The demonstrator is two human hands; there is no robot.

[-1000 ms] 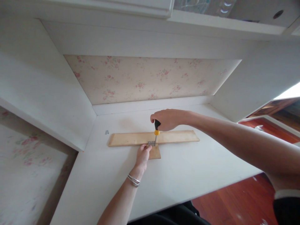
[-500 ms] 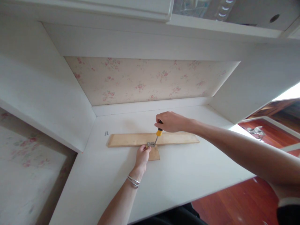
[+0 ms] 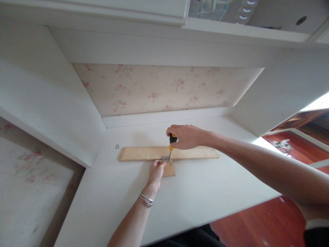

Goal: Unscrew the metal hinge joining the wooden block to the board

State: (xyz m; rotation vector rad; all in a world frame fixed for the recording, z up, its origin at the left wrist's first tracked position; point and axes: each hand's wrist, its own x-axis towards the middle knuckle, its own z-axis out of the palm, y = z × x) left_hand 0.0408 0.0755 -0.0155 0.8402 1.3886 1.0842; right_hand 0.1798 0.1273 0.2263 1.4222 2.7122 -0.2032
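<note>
A long wooden strip (image 3: 138, 153) lies across the white desk (image 3: 200, 192), with a short wooden piece (image 3: 169, 169) butted against its near edge. A small metal hinge (image 3: 166, 158) sits over the joint. My right hand (image 3: 187, 136) grips a screwdriver with a black and yellow handle (image 3: 171, 141), held nearly upright with its tip on the hinge. My left hand (image 3: 155, 171) rests on the short piece, fingertips pressed at the hinge's left side.
Two small screws (image 3: 117, 146) lie on the desk beyond the strip's left end. White side panels and a floral back panel (image 3: 159, 87) wall in the desk nook. Red wooden floor (image 3: 257, 223) shows past the desk's front right edge.
The screwdriver tilted to the right half a second ago and now stands nearly upright again as my right hand shifted back left. My left hand and the wood have stayed in place.
</note>
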